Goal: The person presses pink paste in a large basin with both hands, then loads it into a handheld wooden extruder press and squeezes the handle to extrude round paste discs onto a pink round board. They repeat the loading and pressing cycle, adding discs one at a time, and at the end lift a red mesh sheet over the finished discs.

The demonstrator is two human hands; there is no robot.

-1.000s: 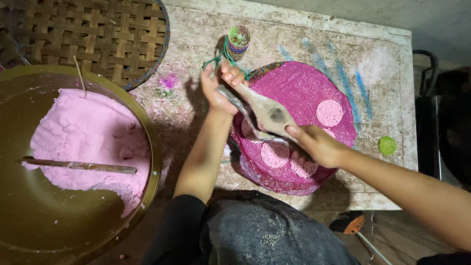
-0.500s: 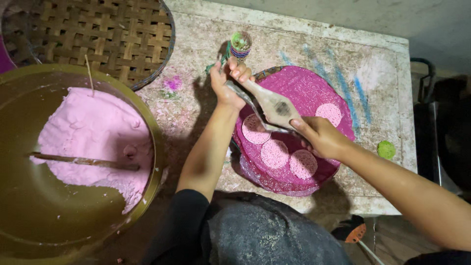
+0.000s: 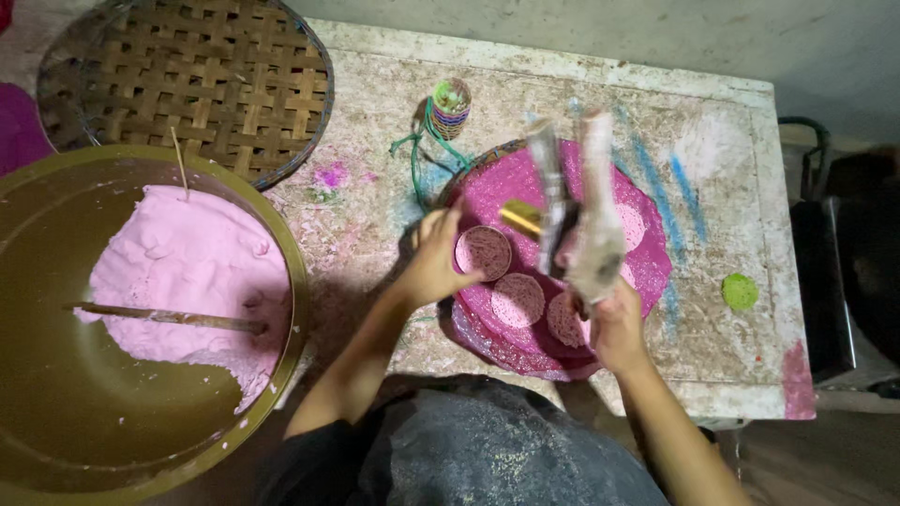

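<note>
Landmark: magenta tray (image 3: pixel 647 272), taken as reference on the stained table (image 3: pixel 731 141).
Far left of tray: brass basin (image 3: pixel 291 272) of pink dough (image 3: pixel 187 262), with a stick (image 3: pixel 159 319) laid across.
Left hand (image 3: pixel 436 262): fingers were curled at the tray's left edge, touching a small round mould (image 3: pixel 485 251).
On tray: pressed pink discs (image 3: pixel 518 298); judged soft and fragile, best lifted from the rims.
Right hand (image 3: pixel 614 323): closed around a hinged wooden press (image 3: pixel 577 211), which was raised over the tray; judged stiff and light.
</note>
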